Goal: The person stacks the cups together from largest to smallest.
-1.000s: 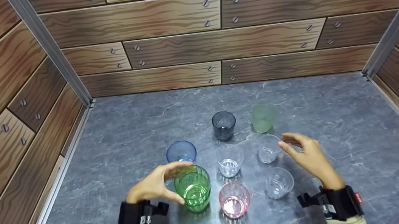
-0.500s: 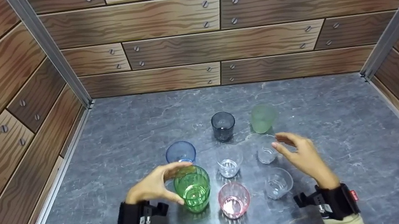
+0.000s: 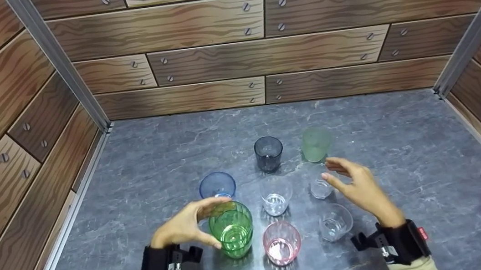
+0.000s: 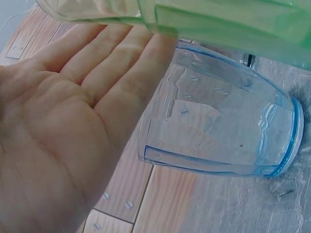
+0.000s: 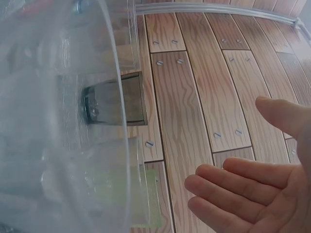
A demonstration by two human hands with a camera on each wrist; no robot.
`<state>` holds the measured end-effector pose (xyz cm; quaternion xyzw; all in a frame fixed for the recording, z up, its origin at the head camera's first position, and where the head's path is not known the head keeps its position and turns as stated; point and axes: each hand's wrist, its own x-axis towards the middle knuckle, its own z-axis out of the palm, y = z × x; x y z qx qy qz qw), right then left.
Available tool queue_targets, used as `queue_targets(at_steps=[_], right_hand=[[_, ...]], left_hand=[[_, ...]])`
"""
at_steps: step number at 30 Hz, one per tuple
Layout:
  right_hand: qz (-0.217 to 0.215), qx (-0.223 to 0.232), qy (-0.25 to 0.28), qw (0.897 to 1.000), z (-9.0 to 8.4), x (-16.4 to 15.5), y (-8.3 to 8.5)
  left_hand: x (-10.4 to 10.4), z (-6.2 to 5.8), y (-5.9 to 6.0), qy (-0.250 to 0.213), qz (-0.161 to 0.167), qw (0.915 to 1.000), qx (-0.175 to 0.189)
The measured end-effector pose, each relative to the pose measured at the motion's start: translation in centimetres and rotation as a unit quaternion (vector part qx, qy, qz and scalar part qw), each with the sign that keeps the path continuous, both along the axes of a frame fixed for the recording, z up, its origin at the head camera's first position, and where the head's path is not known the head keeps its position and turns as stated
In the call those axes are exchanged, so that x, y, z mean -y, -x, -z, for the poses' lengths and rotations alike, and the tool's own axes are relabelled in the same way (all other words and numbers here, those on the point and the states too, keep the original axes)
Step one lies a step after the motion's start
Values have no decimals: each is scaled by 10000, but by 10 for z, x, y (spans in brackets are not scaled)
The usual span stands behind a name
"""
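Note:
My left hand (image 3: 181,225) holds a green drinking glass (image 3: 235,239) from its left side, thumb in front and fingers behind the rim. In the left wrist view, the fingertips show partly through the green wall, with a blue-tinted glass (image 4: 218,121) just beyond. My right hand (image 3: 359,189) hovers, fingers loosely bent and thumb apart, over the right side of a small clear glass (image 3: 321,189). Nothing lies in its palm (image 5: 272,204) in the right wrist view. A large clear glass (image 5: 58,145), blurred and close, fills that view's left side.
Beside the green glass stands a pink glass (image 3: 282,244). Two more clear glasses (image 3: 276,198) stand nearby, one at front right. Behind are a dark grey glass (image 3: 269,154) and a pale green glass (image 3: 316,145). Wood-patterned walls (image 3: 195,65) enclose the grey marbled surface (image 3: 152,164).
My right hand has drifted left and slightly away from me, over the small clear glass. The left hand and the green glass keep their place, and the other glasses stay put.

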<state>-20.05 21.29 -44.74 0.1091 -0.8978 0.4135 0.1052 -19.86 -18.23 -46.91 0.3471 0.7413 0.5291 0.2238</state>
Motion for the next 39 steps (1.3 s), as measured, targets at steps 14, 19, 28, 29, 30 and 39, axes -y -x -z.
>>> queue_targets(at_steps=[14, 19, 28, 29, 30, 39], right_hand=[[-157, -113, -227, 9996, -6, 14, 0], [-256, -124, -263, 9992, -10, 21, -1], [-368, -164, -254, 9989, -18, 30, -2], [-394, -175, -264, 9987, -18, 31, -2], [-418, -181, -277, 9986, -19, 33, -2], [-544, -356, -275, 9975, -17, 48, 0]], left_hand=[[0, 1, 0, -3, -62, 10000, 54], [-1, 2, 0, -151, 25, 9999, -26], [-1, 2, 1, -91, 13, 10000, 18], [-1, 2, 1, -81, 2, 10000, 24], [-1, 2, 0, -72, -11, 10000, 26], [0, 1, 1, -61, 31, 10000, 11]])
